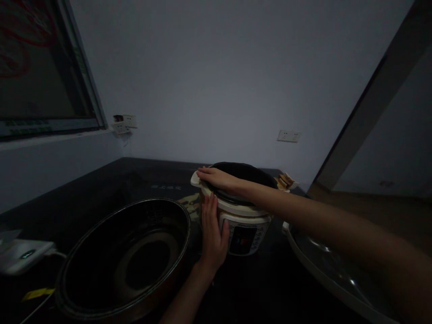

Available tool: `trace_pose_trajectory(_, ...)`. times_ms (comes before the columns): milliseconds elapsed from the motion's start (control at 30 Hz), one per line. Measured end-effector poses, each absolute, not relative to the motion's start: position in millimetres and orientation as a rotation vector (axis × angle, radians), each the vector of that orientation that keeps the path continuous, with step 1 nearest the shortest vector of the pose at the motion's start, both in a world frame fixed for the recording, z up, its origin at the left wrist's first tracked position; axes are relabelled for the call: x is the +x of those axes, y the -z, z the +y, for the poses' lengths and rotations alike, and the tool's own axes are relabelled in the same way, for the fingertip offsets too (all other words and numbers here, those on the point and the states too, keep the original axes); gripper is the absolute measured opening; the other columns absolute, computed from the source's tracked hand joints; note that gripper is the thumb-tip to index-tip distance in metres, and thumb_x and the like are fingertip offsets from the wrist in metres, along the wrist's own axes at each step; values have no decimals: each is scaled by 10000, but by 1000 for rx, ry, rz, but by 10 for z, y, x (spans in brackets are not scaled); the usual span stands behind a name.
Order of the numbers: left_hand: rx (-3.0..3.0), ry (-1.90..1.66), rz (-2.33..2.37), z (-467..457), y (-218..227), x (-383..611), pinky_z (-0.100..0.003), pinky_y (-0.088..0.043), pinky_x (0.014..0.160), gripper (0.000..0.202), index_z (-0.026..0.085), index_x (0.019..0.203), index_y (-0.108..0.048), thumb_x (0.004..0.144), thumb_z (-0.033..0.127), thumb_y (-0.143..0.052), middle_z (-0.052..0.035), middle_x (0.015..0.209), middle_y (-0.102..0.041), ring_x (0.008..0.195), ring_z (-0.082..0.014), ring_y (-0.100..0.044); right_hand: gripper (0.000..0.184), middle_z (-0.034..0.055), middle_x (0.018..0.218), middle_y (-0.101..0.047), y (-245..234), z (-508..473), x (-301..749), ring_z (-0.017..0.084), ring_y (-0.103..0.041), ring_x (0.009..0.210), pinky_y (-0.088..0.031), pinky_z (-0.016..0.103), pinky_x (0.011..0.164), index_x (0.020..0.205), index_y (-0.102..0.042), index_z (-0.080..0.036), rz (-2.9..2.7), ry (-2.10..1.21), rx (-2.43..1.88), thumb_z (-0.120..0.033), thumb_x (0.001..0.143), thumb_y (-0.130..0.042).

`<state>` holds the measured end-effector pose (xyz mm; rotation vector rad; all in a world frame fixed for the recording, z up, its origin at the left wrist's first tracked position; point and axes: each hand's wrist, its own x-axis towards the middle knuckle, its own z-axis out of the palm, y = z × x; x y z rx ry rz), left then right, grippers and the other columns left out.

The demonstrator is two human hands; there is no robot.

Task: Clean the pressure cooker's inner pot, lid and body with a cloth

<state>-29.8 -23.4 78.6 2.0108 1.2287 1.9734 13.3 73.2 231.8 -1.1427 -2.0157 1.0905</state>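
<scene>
A white electric pressure cooker (pixel 232 209) stands on the dark counter with its top uncovered and its inside dark. My left hand (pixel 213 236) lies against the cooker's front left side, fingers stretched upward and thumb apart, beside the control panel (pixel 242 239) with its small red display. Across the opening reaches my right arm. My right hand (pixel 219 178) rests over the left part of the cooker's rim, its fingers stretched out by the white side handle (pixel 195 179). What lies beneath that palm is hidden.
A large black inner pot (pixel 148 252) stands left of the cooker. At the lower right lies a glass lid (pixel 337 265) with a pale rim, partly behind my right arm. A white device (pixel 27 255) with a cord sits far left. Wall sockets (pixel 289 136) are behind.
</scene>
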Motion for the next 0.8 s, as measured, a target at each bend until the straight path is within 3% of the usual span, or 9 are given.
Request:
trace_pose_trajectory(133, 1990, -1994, 1208, -225, -774, -290, -474, -141, 1204, 607, 270, 1543, -136, 992, 293, -390, -105, 1607, -224, 1493, -236, -148, 447, 58, 1495, -462, -2375, 540, 343, 198, -471, 1332, -370, 337, 1095, 1401, -497, -237, -1981, -1170, -1077, -279, 957, -511)
trace_pose_trajectory(200, 2001, -1986, 1214, -223, -770, -290, -473, -138, 1205, 608, 284, 1542, -127, 992, 279, -386, -97, 1611, -216, 1494, -232, -141, 445, 82, 1430, -536, -2379, 510, 452, 205, -547, 1240, -443, 342, 1017, 1406, -488, -224, -1901, -1243, -1117, -282, 965, -491)
trace_pose_trajectory(300, 2013, -1976, 1234, -223, -765, -293, -479, -142, 1204, 601, 285, 1538, -134, 992, 267, -383, -98, 1609, -217, 1494, -231, -141, 303, 96, 1094, -723, -2373, 516, 631, 181, -663, 917, -521, 297, 809, 1160, -678, -159, -1892, -1391, -1191, -258, 971, -463)
trace_pose_trajectory(400, 2018, -1966, 1248, -224, -763, -296, -488, -146, 1202, 593, 279, 1534, -150, 991, 264, -386, -103, 1606, -221, 1493, -233, -141, 287, 45, 770, -726, -2384, 529, 846, 119, -629, 653, -497, 232, 662, 837, -733, -123, -2093, -1556, -1251, -184, 947, -474)
trace_pose_trajectory(500, 2015, -1949, 1257, -222, -765, -297, -493, -151, 1201, 584, 286, 1530, -161, 991, 249, -384, -97, 1605, -218, 1493, -231, -144, 241, 7, 654, -687, -2421, 550, 1070, 100, -607, 568, -483, 216, 608, 815, -726, -123, -2309, -1746, -1331, -159, 910, -508)
trace_pose_trajectory(567, 2003, -1942, 1269, -221, -763, -298, -489, -170, 1197, 573, 292, 1524, -179, 991, 249, -385, -92, 1603, -222, 1488, -231, -160, 193, -1, 639, -678, -2451, 601, 1195, 105, -610, 551, -486, 221, 582, 830, -720, -126, -2484, -1815, -1466, -242, 881, -574)
trace_pose_trajectory(667, 1999, -1940, 1284, -218, -750, -302, -484, -194, 1191, 558, 294, 1519, -198, 992, 261, -381, -89, 1597, -237, 1481, -233, -186, 198, -1, 627, -670, -2475, 774, 1317, 124, -612, 536, -495, 246, 555, 788, -709, -114, -2810, -1712, -1723, -308, 801, -669)
trace_pose_trajectory(800, 2023, -1944, 1292, -212, -734, -312, -480, -204, 1187, 555, 292, 1521, -200, 994, 267, -373, -86, 1598, -233, 1480, -233, -188, 60, -25, 548, -631, -2413, 1136, 1397, 134, -586, 511, -483, 261, 552, 698, -713, -101, -3117, -1408, -1788, -139, 654, -731)
